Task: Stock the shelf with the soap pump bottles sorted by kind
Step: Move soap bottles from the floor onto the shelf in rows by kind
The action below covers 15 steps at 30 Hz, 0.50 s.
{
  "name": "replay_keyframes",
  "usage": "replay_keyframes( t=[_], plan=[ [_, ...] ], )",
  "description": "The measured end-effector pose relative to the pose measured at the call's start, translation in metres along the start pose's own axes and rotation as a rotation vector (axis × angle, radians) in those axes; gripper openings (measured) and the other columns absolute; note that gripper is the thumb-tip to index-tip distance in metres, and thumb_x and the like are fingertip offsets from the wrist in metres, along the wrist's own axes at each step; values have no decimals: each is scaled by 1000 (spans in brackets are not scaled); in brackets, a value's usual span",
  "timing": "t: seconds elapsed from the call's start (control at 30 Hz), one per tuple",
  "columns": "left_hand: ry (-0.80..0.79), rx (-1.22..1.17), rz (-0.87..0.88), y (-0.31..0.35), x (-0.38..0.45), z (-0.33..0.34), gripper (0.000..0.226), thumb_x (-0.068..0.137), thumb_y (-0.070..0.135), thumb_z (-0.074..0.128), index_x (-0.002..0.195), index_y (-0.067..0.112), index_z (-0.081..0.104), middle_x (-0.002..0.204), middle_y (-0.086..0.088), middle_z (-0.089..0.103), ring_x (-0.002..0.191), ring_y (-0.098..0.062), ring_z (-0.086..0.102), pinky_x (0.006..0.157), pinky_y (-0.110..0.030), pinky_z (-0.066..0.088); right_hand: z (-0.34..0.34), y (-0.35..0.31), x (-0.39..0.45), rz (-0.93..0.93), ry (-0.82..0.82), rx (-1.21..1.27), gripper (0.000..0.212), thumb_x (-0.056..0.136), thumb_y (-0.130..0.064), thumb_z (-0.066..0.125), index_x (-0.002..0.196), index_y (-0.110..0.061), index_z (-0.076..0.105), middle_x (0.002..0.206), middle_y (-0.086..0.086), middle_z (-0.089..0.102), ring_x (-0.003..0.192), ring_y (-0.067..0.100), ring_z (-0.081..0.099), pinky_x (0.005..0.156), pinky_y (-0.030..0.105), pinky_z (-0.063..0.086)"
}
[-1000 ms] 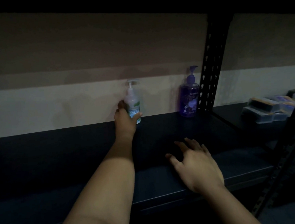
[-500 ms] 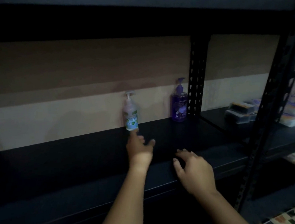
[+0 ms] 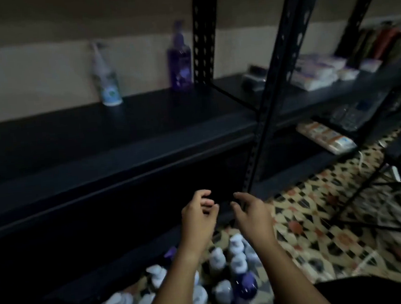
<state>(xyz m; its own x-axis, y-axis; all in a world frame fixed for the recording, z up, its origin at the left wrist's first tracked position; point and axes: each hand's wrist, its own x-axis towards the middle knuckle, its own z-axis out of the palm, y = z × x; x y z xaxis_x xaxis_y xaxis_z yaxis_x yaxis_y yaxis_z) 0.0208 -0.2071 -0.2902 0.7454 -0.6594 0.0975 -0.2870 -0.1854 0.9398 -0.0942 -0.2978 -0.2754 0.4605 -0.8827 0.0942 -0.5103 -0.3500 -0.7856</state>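
Two pump bottles stand at the back of the dark shelf (image 3: 97, 146): a clear one with a green-and-white label (image 3: 106, 80) on the left and a purple one (image 3: 179, 61) to its right, beside the upright. Both hands hang in the air below the shelf's front edge, holding nothing. My left hand (image 3: 197, 215) has loosely curled fingers; my right hand (image 3: 251, 213) has relaxed, slightly bent fingers. Under my forearms, several white-pump and purple-pump bottles (image 3: 229, 275) stand crowded on the floor.
A perforated black upright (image 3: 270, 97) and diagonal braces stand to the right of my hands. The neighbouring rack (image 3: 358, 84) holds white packets (image 3: 316, 76) and orange-striped packs (image 3: 326, 138) lower down. The floor is patterned tile (image 3: 334, 225).
My view swung down and right. Both hands left the shelf and dropped below its edge, over the bottles on the floor. The green-labelled bottle stays where my left hand set it.
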Motion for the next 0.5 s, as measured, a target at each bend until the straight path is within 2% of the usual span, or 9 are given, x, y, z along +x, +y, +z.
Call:
replay_keyframes(
  t=[0.1, 0.2, 0.23, 0.33, 0.43, 0.5],
  plan=[
    [-188, 169, -89, -48, -13, 19, 33, 93, 12, 72, 125, 15, 65, 100, 3, 69, 85, -6, 66, 69, -2, 45, 4, 50, -3, 220, -24, 45, 28, 97, -16, 64, 123, -9, 72, 108, 11, 76, 105, 27, 69, 85, 29, 50],
    [-343, 289, -155, -89, -18, 36, 36, 94, 13, 71, 129, 17, 62, 112, -1, 68, 103, -12, 65, 70, -1, 43, 9, 97, -2, 387, -1, 55, 32, 95, -8, 63, 126, -4, 70, 121, 12, 73, 114, 28, 66, 85, 24, 43],
    [-396, 317, -161, -99, -18, 41, 39, 94, 12, 71, 130, 19, 61, 118, -2, 67, 110, -14, 65, 76, -4, 45, 11, 111, -1, 441, 4, 55, 34, 94, -5, 62, 127, -3, 69, 125, 13, 71, 117, 29, 65, 87, 24, 42],
    [-489, 401, -156, -120, -14, 58, 45, 93, 13, 70, 136, 18, 58, 131, -2, 65, 125, -19, 61, 99, -27, 49, 20, 147, 1, 586, 6, 67, 41, 90, 4, 58, 130, 3, 66, 130, 19, 68, 123, 33, 62, 98, 29, 45],
    [-537, 442, -133, -129, -8, 76, 47, 93, 13, 69, 137, 16, 56, 132, -4, 63, 122, -22, 60, 100, -31, 47, 35, 177, 2, 650, -36, 40, 41, 85, 4, 61, 125, 2, 69, 123, 19, 71, 119, 34, 65, 95, 28, 46],
    [-585, 451, -110, -135, -4, 88, 49, 91, 10, 66, 137, 20, 55, 131, -1, 61, 116, -22, 60, 93, -30, 46, 46, 190, 1, 680, -68, 46, 43, 84, 4, 62, 126, 0, 68, 120, 17, 71, 117, 34, 65, 92, 28, 46]
  ],
)
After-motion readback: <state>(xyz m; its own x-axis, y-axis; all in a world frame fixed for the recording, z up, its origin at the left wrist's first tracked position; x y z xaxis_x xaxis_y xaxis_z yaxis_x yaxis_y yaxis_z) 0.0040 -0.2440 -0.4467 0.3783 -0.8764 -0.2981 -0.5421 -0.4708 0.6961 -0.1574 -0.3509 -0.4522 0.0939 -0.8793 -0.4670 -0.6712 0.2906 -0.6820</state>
